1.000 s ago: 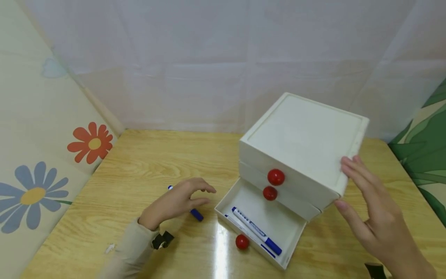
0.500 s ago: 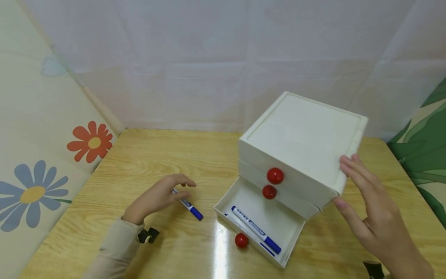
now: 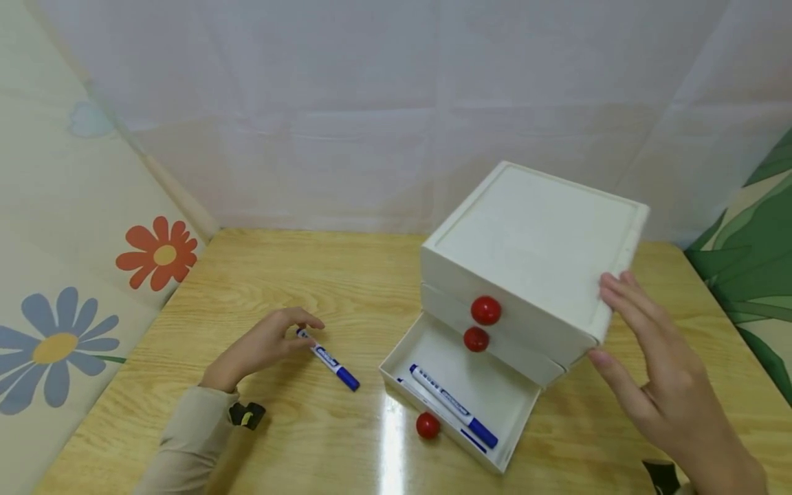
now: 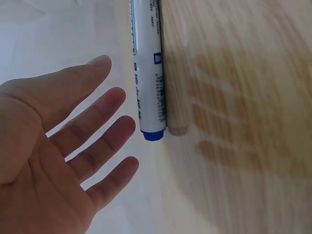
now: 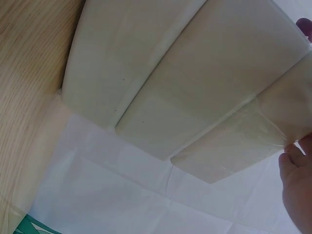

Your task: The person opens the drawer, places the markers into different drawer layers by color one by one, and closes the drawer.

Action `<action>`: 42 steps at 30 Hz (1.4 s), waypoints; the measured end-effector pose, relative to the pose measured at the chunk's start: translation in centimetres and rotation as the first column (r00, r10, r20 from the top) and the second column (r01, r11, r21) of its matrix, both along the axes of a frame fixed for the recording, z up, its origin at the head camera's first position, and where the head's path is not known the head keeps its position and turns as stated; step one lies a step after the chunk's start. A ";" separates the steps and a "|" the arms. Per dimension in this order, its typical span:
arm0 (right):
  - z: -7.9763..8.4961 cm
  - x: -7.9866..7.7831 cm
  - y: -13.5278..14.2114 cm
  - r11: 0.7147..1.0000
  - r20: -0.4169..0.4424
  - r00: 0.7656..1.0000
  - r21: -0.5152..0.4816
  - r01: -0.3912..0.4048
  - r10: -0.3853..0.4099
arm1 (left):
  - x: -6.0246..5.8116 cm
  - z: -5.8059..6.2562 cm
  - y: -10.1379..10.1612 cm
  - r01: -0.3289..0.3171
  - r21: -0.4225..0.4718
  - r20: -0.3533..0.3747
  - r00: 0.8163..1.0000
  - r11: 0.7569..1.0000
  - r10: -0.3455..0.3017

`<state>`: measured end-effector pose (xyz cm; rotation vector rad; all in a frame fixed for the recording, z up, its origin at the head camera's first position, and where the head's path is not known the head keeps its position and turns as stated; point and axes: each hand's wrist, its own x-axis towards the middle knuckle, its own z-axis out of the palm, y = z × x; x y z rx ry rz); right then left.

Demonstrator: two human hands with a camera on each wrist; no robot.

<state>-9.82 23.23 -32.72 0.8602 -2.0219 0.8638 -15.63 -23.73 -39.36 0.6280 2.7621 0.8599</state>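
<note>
In the head view my left hand (image 3: 267,347) hovers by the far end of a blue-and-white marker (image 3: 328,359) lying on the table. The left wrist view shows its fingers spread and slightly bent beside the marker's (image 4: 148,73) blue end, with a gap between. My right hand (image 3: 671,375) rests its fairly straight fingers on the right top edge of a white drawer cabinet (image 3: 544,240), thumb at the front corner. The bottom drawer (image 3: 507,399) is pulled out. Inside it lies another blue-capped marker (image 3: 454,404), with a thinner white-and-blue pen (image 3: 473,441) beside it.
Red round knobs mark the drawer fronts: the top knob (image 3: 485,311), the middle knob (image 3: 476,339) and the bottom knob (image 3: 427,425). A wood-grain table (image 3: 291,275) carries everything. Behind it hangs a pale cloth (image 3: 322,117), with a flower-print panel (image 3: 56,206) at the left.
My left hand has moved left, away from the open drawer, back along the table marker, so more of that marker shows. My right hand stays on the cabinet.
</note>
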 end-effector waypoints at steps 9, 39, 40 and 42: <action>0.0 0.0 0.0 1.000 -0.011 1.000 -0.002 -0.006 0.006 | -0.3 -0.5 -0.6 0.037 0.015 -0.020 0.999 0.999 -0.037; -0.1 -0.1 0.0 1.000 -0.010 1.000 0.003 -0.003 0.003 | -0.4 -1.5 -0.7 0.052 -0.027 -0.045 0.998 0.998 -0.053; 0.0 -0.1 0.0 1.000 -0.009 1.000 0.004 -0.003 0.003 | -0.4 -1.5 -0.6 0.045 -0.023 -0.044 0.998 0.999 -0.046; 0.0 -0.1 0.0 1.000 -0.010 1.000 0.002 -0.005 0.005 | -0.4 -1.3 -0.6 0.036 -0.019 -0.041 0.998 0.999 -0.037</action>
